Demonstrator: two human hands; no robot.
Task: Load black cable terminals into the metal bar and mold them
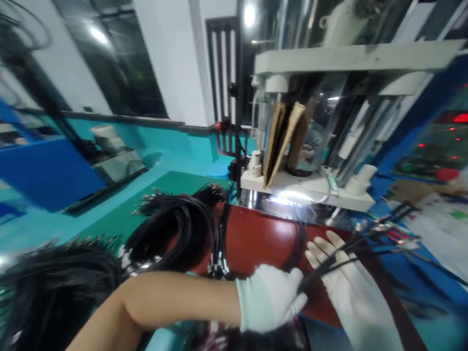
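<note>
My left hand (276, 297), in a white glove with a pale green cuff, is closed around one end of a bundle of black cables (321, 268). The bundle runs up to the right, where its far ends spread out with bare tips and some red wires. My right hand (340, 268), gloved in white, is turned palm up under the cables. Its fingers are stretched out and the cables cross over them. Both hands are above a reddish-brown work surface (252, 239). Motion blurs the cable ends.
A press-like machine (307, 192) with cardboard (280, 141) between its columns stands behind the work surface. Coiled black cables (186, 219) lie on the green table (109, 214), and another dark cable pile (62, 278) sits at the left. White plastic bags (442, 229) are at the right.
</note>
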